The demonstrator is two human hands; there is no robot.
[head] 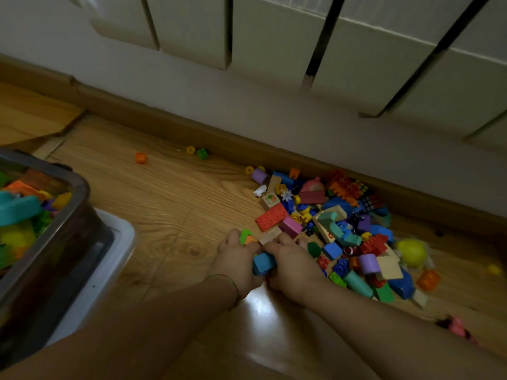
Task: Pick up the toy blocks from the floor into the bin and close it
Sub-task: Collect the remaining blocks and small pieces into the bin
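Note:
A heap of coloured toy blocks lies on the wooden floor against the skirting board at the right. My left hand and my right hand are cupped together at the heap's near left edge, gripping a small bunch of blocks between them. A blue block shows between the palms; a green piece and a beige block stick out by the fingertips. The dark translucent bin stands at the left, its top uncovered, partly filled with blocks.
A white lid or tray lies under the bin's right side. Stray pieces sit near the skirting: an orange one, a yellow one, a green one. A radiator hangs on the wall above. A pink toy lies at the right.

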